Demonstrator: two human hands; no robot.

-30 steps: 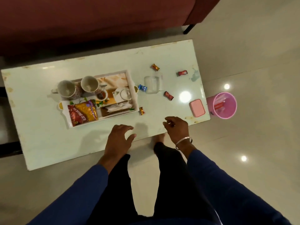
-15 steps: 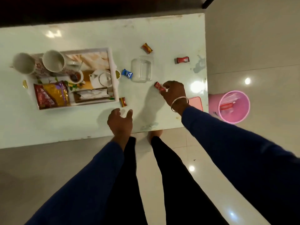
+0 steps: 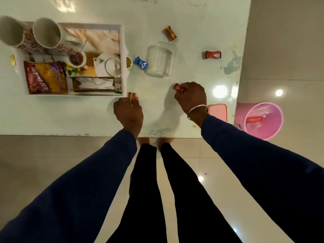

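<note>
Two wrapped sweets on the near half of the table (image 3: 192, 16).

(a) Red-and-yellow sweet (image 3: 131, 97): short, its length running near to far, just off the near right corner of the white tray (image 3: 123, 50), pinched by the left hand (image 3: 128, 114).

(b) Red sweet (image 3: 178, 88) (pale print on the wrapper): oblong, tilted with its free end pointing far-left, pinched by the right hand (image 3: 192, 97).

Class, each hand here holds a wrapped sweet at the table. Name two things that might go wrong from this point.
1. The left hand pinches the red-and-yellow sweet right beside the tray corner; a careless lift might bump the tray and rattle the teapot.
2. The right hand pinches the red sweet with most of it sticking out, so it may slip free.
</note>
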